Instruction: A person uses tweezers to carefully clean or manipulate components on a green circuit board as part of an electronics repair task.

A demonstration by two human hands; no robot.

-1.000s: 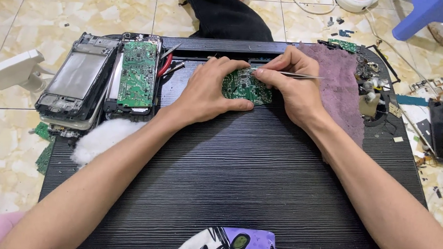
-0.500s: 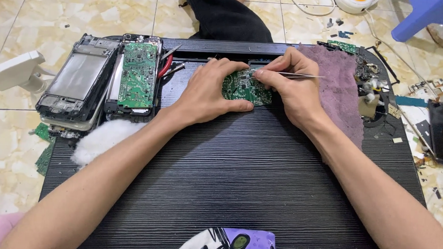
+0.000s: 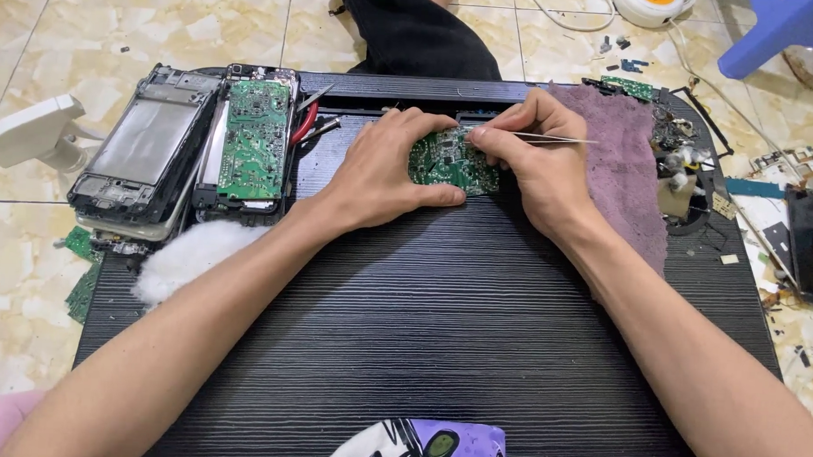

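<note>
Your left hand lies palm-down, clamping the small green circuit board near the tray's far edge | your right hand pinches tweezers closed, lying crosswise, tips pointing left onto it.

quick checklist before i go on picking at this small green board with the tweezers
1. Board held firm: ok. The left hand presses the small green circuit board onto the black ribbed tabletop.
2. Tool grip: ok. The right hand pinches the tweezers between thumb and fingers.
3. Tweezer tips on the right part: cannot tell. The fingers hide the tips.
4. Room beside the right hand: ok. Only the purple cloth lies there, flat.
5. Loose parts out of the way: ok. The opened phones and the red-handled pliers lie to the left, apart from the hands.
</note>
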